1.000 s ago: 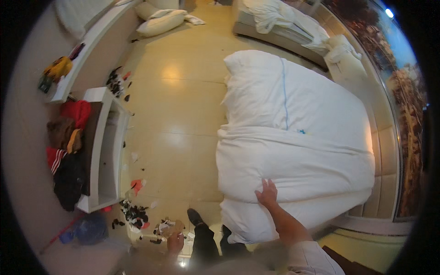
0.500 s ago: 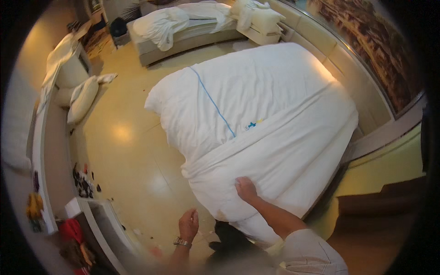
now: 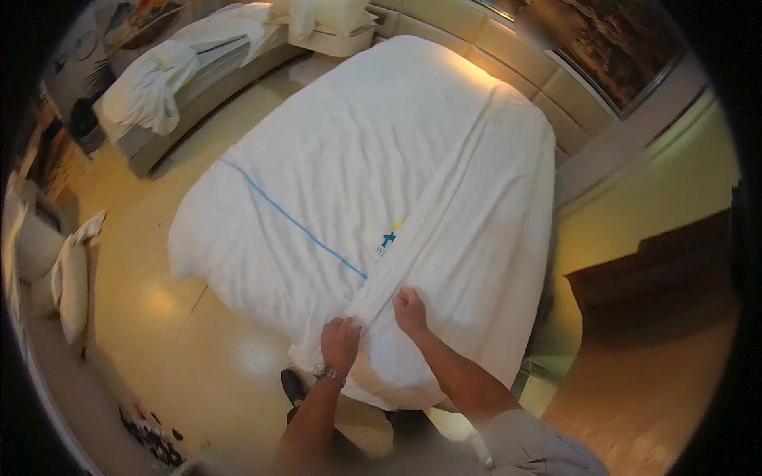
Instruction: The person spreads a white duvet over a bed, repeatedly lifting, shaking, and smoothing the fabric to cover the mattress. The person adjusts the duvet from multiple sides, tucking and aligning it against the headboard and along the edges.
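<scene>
A white bed sheet (image 3: 294, 190) covers the bed in front of me, with a thin blue stripe (image 3: 294, 222) and a small blue and yellow print (image 3: 387, 240). Its near part is folded back over itself, and the fold runs diagonally towards the headboard. At the near left end of that fold, my left hand (image 3: 340, 344) is closed on the fabric, a metal watch (image 3: 329, 374) on its wrist. A short way to the right, my right hand (image 3: 409, 311) is curled around a bunch of the same sheet.
Beyond lies a second bed (image 3: 206, 95) with rumpled white bedding. A padded headboard (image 3: 508, 55) lines the far right wall. At the left, a pillow (image 3: 73, 293) leans by a chair. Small dark items (image 3: 151, 436) litter the floor lower left. A brown cloth-like piece (image 3: 651, 317) stands right.
My left hand has moved from beside the bed onto the sheet's folded edge and closed there. My right hand has come nearer the fold. The view has turned, and I stand closer to the bed.
</scene>
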The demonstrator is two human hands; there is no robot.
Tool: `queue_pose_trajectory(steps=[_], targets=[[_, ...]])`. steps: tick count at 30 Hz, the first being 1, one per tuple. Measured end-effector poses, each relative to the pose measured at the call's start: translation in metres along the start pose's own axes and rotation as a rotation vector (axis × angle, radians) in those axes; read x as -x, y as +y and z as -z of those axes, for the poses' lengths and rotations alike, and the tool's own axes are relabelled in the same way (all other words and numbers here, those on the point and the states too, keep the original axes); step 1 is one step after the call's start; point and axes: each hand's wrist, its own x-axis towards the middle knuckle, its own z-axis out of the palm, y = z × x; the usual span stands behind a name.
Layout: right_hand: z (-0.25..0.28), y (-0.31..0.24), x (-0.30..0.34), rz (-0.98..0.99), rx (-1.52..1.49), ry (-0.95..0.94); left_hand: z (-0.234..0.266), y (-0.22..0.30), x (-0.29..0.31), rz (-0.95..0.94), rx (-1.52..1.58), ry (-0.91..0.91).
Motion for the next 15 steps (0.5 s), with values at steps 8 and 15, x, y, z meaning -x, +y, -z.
queue_pose_trajectory(steps=[8, 15], targets=[[-0.021, 0.0, 0.019, -0.497, -0.334, 0.113, -0.029, -0.037, -0.039, 0.048, -0.051, -0.3], [-0.03, -0.005, 0.024, -0.612, -0.54, 0.171, 0.011, -0.068, -0.054, 0.074, 0.615, -0.407]])
